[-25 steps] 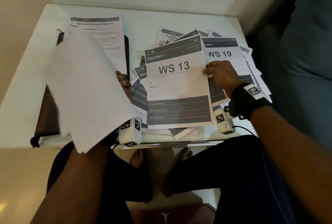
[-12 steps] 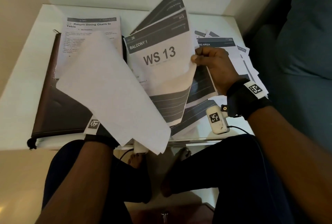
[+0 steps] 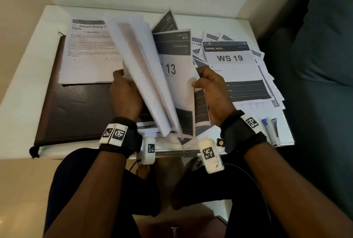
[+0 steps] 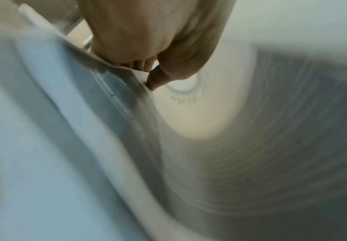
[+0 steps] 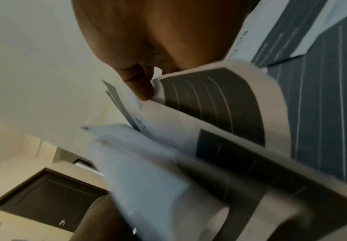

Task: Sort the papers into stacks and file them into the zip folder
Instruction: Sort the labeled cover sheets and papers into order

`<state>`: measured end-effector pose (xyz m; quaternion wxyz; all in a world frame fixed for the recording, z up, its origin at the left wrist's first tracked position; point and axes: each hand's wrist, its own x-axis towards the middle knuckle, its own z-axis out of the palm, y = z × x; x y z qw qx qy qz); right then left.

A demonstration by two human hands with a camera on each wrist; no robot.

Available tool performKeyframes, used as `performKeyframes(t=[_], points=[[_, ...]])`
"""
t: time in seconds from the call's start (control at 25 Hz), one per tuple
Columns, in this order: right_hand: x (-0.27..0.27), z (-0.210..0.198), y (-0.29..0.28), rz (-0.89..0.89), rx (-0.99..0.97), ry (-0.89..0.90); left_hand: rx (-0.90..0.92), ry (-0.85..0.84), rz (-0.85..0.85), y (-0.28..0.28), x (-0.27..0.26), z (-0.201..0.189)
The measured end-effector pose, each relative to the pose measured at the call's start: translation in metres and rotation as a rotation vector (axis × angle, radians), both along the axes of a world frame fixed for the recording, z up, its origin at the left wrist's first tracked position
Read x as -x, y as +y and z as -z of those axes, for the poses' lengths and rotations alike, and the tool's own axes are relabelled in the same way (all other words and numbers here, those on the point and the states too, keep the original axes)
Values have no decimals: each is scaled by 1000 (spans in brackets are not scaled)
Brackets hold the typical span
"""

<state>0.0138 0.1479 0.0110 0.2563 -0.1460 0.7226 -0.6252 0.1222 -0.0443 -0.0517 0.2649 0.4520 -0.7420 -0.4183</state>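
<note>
Over the middle of the table my left hand (image 3: 122, 85) grips a bundle of white sheets (image 3: 145, 66), blank backs toward me and blurred. My right hand (image 3: 200, 82) pinches the right edge of the WS 13 sheets (image 3: 176, 69), which stand upright against that bundle. In the left wrist view my thumb (image 4: 153, 81) presses on paper. In the right wrist view my thumb (image 5: 141, 89) clamps a curled sheet edge (image 5: 209, 101). The dark brown zip folder (image 3: 76, 111) lies shut at the table's left, with a "Return Dining Chairs" sheet (image 3: 87, 52) on it.
A loose pile topped by a WS 19 sheet (image 3: 229, 58) covers the right half of the white table (image 3: 24, 85). Pens (image 3: 271, 129) lie near the front right corner. A teal sofa (image 3: 321, 66) stands right of the table, and a wall runs behind it.
My left hand has swung its white sheets from the left to the centre, against the WS 13 sheets. My right hand has brought those sheets lower and closer to me.
</note>
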Motion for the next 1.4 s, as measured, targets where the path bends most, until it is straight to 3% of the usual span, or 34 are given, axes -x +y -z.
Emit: performKeyframes(t=[0.16,0.32,0.44,0.56,0.64,0.76,0.88,1.08,1.16,1.4], points=[[3,14,4,93,70,-130,-205,95,-9,0,4,-5],[15,19,8,108,119,-195,-578,266,-33,-3,4,-6],[19,18,9,127,197,-219,-668,320,-44,-1,6,-11],[18,5,13,60,336,-205,-606,392,-30,1,3,-21],[19,-11,15,-6,384,-110,-444,437,-20,3,0,-33],[24,-30,14,-88,228,100,-155,567,2,11,-2,-58],[32,-30,13,-19,185,131,5,723,99,24,6,-72],[32,-4,16,40,91,73,-201,596,176,47,14,-53],[28,8,13,29,30,72,-206,508,188,46,15,-46],[34,19,7,87,56,28,-218,448,185,41,22,-42]])
